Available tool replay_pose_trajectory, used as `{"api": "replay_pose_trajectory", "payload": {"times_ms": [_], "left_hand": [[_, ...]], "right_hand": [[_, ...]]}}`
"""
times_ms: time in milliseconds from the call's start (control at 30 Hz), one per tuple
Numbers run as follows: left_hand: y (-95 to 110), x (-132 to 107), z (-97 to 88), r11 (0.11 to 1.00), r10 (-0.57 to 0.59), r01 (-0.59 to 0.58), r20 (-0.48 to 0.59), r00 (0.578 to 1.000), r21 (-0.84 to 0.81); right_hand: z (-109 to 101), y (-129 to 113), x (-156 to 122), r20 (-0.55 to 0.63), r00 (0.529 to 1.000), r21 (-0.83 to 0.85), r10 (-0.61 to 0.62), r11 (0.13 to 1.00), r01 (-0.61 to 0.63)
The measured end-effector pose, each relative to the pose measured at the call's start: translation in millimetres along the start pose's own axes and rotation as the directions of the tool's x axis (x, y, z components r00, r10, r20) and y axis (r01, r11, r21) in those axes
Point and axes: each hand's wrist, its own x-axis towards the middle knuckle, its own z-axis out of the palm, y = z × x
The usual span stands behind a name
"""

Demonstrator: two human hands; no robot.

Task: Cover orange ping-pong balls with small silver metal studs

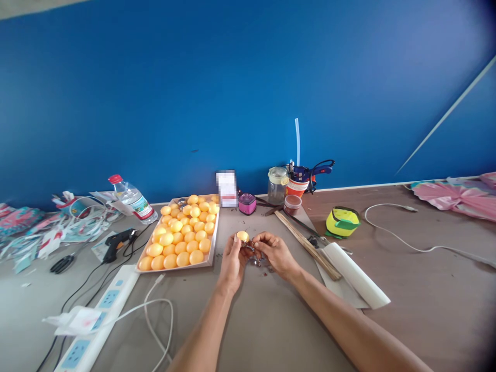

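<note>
My left hand (pixel 231 266) is closed round an orange ping-pong ball (pixel 243 236), whose top shows above the fingers. Just beside it my right hand (pixel 276 253) pinches at the ball's lower side, where small dark, shiny bits show. What the right fingertips hold is too small to make out. Below the hands, several tiny dark and reddish pieces (pixel 257 262) lie on the grey mat. To the left is a shallow box (pixel 212 252) full of orange balls like the one in my hand.
A power strip (pixel 116 292), a black glue gun (pixel 118 243) and a water bottle (pixel 135 199) are at left. Behind my hands stand a pink box (pixel 247 203) and a clear jar (pixel 277 186). Thin sticks (pixel 310 245), a white roll (pixel 354 276) and a yellow-green tape measure (pixel 342 222) lie at right.
</note>
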Motion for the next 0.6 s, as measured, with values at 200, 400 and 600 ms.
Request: {"api": "replay_pose_trajectory", "payload": {"times_ms": [200, 400, 600], "left_hand": [[-3.3, -0.8, 0.7, 1.0, 0.0, 0.0, -0.007, 1.0, 0.02], [-5.8, -2.1, 2.0, 1.0, -0.005, 0.005, 0.015, 1.0, 0.021], [-7.6, -2.3, 2.6, 1.0, -0.007, 0.006, 0.004, 1.0, 0.005]], "right_hand": [[-1.8, 3.7, 1.1, -0.033, 0.996, -0.107, -0.088, 0.991, 0.084], [-0.5, 5.0, 1.9, -0.013, 0.997, -0.067, -0.073, 0.995, 0.072], [1.7, 3.1, 0.7, -0.008, 0.999, -0.04, -0.053, 0.998, 0.052]]}}
